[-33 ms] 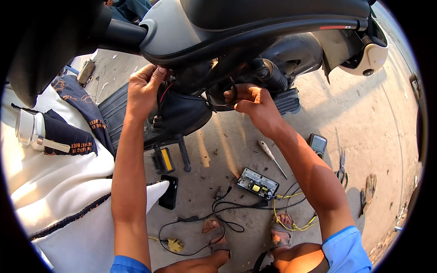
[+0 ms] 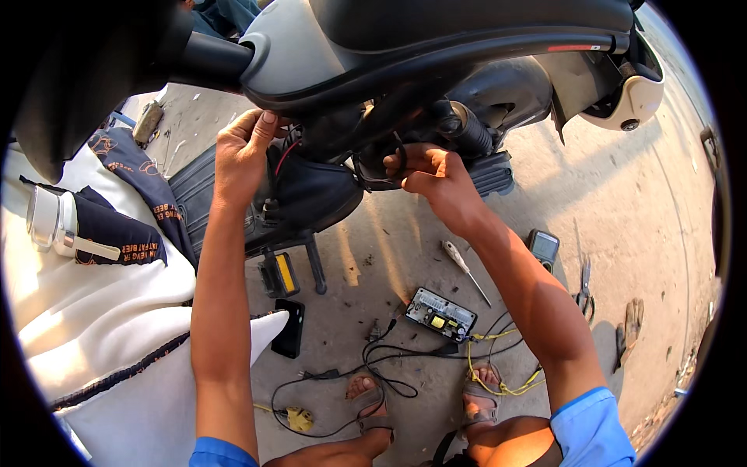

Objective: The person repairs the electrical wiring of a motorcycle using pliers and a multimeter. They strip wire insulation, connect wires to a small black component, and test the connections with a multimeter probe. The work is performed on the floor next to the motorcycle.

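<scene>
Both hands reach under the seat of a black and grey electric scooter (image 2: 334,66). My left hand (image 2: 243,156) is closed at the lower edge of the grey body panel, thumb up; what its fingertips hold is hidden behind the panel. Right beside it runs a red wire (image 2: 286,156) in front of the dark frame. My right hand (image 2: 432,171) has its fingers curled round a thin black cable (image 2: 401,156), near the ribbed black shock absorber cover (image 2: 471,128).
On the ground lie an opened charger circuit board (image 2: 440,313), a screwdriver (image 2: 465,271), a multimeter (image 2: 543,247), scissors (image 2: 585,294), a glove (image 2: 632,327) and a phone (image 2: 289,331). Cables tangle around my feet. A white cloth (image 2: 117,327) and a jar (image 2: 58,222) are at left; a helmet (image 2: 634,101) hangs at right.
My left hand has shifted very slightly left, and the red wire beside it sits a little differently. The right hand stays where it was.
</scene>
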`<action>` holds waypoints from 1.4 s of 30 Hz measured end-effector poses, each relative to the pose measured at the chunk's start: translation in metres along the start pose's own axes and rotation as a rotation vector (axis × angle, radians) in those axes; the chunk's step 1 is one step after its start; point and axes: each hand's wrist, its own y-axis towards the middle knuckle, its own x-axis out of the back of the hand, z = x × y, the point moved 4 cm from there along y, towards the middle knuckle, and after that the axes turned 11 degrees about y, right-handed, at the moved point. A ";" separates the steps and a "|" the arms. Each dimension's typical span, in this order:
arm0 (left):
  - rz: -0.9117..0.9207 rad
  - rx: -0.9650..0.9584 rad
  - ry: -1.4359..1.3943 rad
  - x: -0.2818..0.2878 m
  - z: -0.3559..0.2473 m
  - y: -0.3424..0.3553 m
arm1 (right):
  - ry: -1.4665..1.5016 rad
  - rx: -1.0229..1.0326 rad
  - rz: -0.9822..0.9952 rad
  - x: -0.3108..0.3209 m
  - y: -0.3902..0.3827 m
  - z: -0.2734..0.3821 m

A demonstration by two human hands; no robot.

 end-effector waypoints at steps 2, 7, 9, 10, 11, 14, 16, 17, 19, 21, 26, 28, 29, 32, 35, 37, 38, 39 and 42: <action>-0.062 0.002 0.071 0.010 0.000 -0.008 | 0.013 0.002 0.004 0.001 0.001 -0.002; -0.032 -0.136 0.658 0.018 -0.012 -0.050 | 0.034 -0.012 -0.008 0.001 0.002 -0.004; 0.102 0.119 0.608 0.009 -0.009 -0.055 | 0.045 -0.009 -0.014 0.002 0.001 -0.004; 0.073 0.055 0.639 0.007 -0.013 -0.057 | 0.054 -0.009 -0.011 -0.001 0.001 -0.004; 0.044 -0.008 0.668 0.005 -0.015 -0.057 | 0.051 -0.002 -0.010 -0.002 0.001 -0.003; -0.024 -0.135 0.790 0.003 -0.019 -0.057 | 0.062 0.012 -0.007 -0.002 0.001 -0.003; -0.048 -0.195 0.858 0.002 -0.020 -0.054 | 0.093 0.003 -0.005 -0.001 0.002 -0.005; -0.034 -0.220 0.871 0.000 -0.020 -0.051 | 0.138 -0.010 0.002 0.000 0.002 -0.007; -0.004 -0.271 0.898 -0.002 -0.024 -0.046 | 0.229 -0.036 0.015 0.004 0.003 -0.010; 0.011 -0.265 0.928 -0.005 -0.027 -0.042 | 0.297 -0.062 0.027 0.005 0.003 -0.010; 0.054 -0.297 0.955 -0.002 -0.032 -0.033 | 0.270 -0.028 0.120 -0.002 0.004 -0.007; 0.074 -0.302 0.943 -0.002 -0.029 -0.026 | 0.192 -0.023 0.155 -0.003 0.007 -0.001; 0.075 -0.306 0.953 -0.006 -0.030 -0.023 | 0.163 -0.036 0.168 -0.001 0.009 0.000; 0.080 -0.326 0.952 -0.010 -0.033 -0.018 | 0.111 -0.073 0.214 0.001 0.013 0.004; 0.079 -0.330 0.870 -0.009 -0.033 -0.016 | 0.112 -0.092 0.266 -0.002 0.021 0.003; 0.059 -0.352 0.831 -0.008 -0.029 -0.015 | 0.143 -0.135 0.267 -0.002 0.022 0.004; 0.047 -0.350 0.793 -0.007 -0.026 -0.015 | 0.159 -0.156 0.270 -0.004 0.022 0.004; 0.035 -0.347 0.755 -0.006 -0.023 -0.015 | 0.127 -0.153 0.281 -0.005 0.023 0.003; 0.055 -0.324 0.687 -0.005 -0.023 -0.013 | 0.117 -0.198 0.248 -0.005 0.020 0.006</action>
